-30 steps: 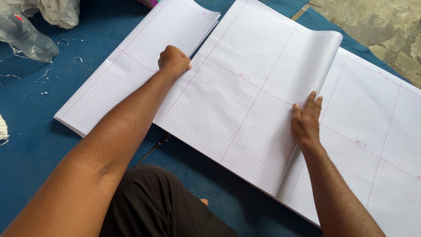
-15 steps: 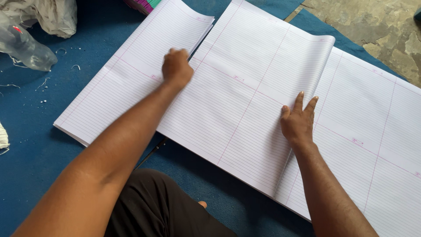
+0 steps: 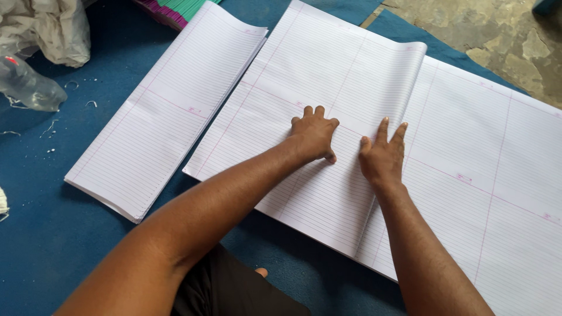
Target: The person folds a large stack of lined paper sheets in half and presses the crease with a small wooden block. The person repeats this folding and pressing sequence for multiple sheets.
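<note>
The folded ruled sheet (image 3: 316, 140) lies mid-mat, its turned edge over the big sheet stack (image 3: 486, 175) toward the right edge. Left hand (image 3: 314, 136) presses knuckles-down, fingers curled, gripping nothing; right hand (image 3: 382, 157) lies flat, fingers spread, on the fold. Creasing seems underway; next comes a firm sweep along it. Whether one leaf or several, hard to tell; the stack's right end is cut off

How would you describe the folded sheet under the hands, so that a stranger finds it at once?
On the blue mat lie ruled white papers. Right of the narrow stack lies a wide pile. The folded sheet covers that pile's left half, under the left hand and right hand; it alone has a curled fold along its right side.
</note>
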